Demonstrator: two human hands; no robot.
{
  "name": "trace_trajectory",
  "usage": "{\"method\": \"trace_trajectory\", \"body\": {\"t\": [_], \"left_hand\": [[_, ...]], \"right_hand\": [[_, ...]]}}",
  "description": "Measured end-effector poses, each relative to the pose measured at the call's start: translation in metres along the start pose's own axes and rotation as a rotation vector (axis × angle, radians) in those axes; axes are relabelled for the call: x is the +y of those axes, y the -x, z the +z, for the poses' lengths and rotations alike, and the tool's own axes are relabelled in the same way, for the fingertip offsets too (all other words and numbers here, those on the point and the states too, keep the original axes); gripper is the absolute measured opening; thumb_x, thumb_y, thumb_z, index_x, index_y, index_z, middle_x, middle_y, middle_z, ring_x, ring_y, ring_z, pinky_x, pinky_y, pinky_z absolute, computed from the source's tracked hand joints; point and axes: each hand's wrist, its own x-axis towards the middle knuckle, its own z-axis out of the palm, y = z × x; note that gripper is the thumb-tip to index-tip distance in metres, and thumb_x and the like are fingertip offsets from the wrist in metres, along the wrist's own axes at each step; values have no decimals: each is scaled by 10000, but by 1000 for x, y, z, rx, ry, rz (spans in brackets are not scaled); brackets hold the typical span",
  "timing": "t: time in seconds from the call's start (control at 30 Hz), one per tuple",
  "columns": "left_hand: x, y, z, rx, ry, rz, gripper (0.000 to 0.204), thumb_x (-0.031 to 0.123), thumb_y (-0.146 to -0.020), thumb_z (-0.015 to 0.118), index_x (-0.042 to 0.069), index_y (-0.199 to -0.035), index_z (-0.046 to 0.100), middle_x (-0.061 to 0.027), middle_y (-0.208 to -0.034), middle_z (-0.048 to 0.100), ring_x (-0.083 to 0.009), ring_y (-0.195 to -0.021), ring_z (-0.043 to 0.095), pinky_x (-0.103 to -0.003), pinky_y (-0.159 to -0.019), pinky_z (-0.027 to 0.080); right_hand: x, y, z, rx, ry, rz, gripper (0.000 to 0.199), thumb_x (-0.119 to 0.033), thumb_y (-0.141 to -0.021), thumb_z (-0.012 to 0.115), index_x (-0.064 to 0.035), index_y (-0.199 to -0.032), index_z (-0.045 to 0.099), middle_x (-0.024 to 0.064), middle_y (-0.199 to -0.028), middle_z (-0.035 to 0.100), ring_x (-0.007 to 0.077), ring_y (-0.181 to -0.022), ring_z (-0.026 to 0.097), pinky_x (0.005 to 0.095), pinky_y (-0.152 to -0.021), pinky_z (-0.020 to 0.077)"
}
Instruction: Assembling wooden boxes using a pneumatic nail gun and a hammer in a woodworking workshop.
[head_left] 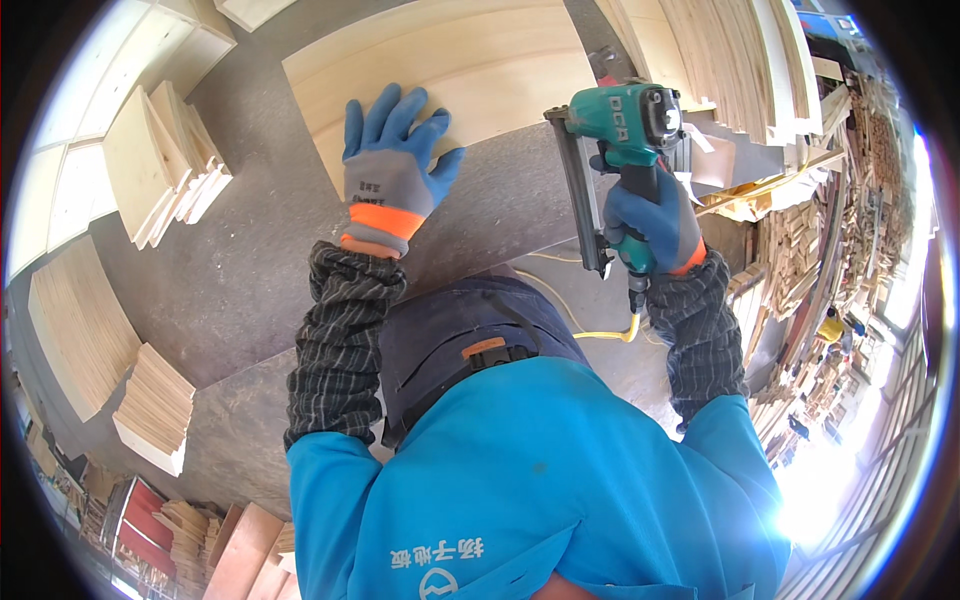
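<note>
A pale wooden board [500, 65] lies flat on the dark worktable [265, 270] in front of me. My left hand [393, 165], in a grey and blue work glove with an orange cuff, rests at the board's near left edge with its fingers spread. In my right hand [650, 215], gloved the same way, is a teal pneumatic nail gun [615, 125], gripped by its handle and held right of the board's near edge. A yellow air hose [605, 334] runs from the bottom of the gun's handle.
Stacks of wooden panels [165, 165] stand on the table's left, with more thin boards [155, 400] nearer. At the far right sits a tall stack of planks [725, 60]. Wood piles [790, 270] fill the right side. Pale wooden boxes [90, 110] line the far left.
</note>
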Motion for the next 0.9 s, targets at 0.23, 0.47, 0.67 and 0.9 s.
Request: {"method": "trace_trajectory", "body": {"t": [0.23, 0.47, 0.67, 0.9], "left_hand": [[1, 0, 0, -13, 1, -4, 390, 352, -829, 911, 208, -1175, 802, -36, -1428, 675, -325, -1420, 579, -641, -1235, 379], [1, 0, 2, -12, -11, -1, 392, 368, -826, 915, 213, -1167, 801, -37, -1435, 672, -324, -1425, 576, -645, -1234, 378], [1, -1, 2, -14, -3, -10, 395, 362, -826, 916, 213, -1173, 800, -36, -1436, 671, -325, -1429, 572, -648, -1237, 371], [1, -1, 2, -26, -2, -6, 406, 363, -823, 920, 212, -1179, 796, -31, -1442, 665, -322, -1436, 565, -645, -1242, 363]], "right_hand": [[-6, 5, -26, 48, -10, -63, 499, -137, -889, 663, 71, -1343, 643, 61, -752, 644, 145, -618, 627, 297, -571, 503], [1, -5, -19, 95, -3, 2, 329, -186, -859, 655, 66, -1064, 706, 49, -703, 628, 128, -608, 611, 284, -573, 468], [6, -9, -30, 26, -25, 36, 488, -152, -914, 700, 33, -1361, 641, 52, -797, 654, 139, -644, 651, 302, -587, 539], [3, -7, -30, 27, 9, 69, 522, -165, -913, 685, 28, -1396, 631, 44, -804, 653, 135, -637, 641, 298, -597, 537]]}}
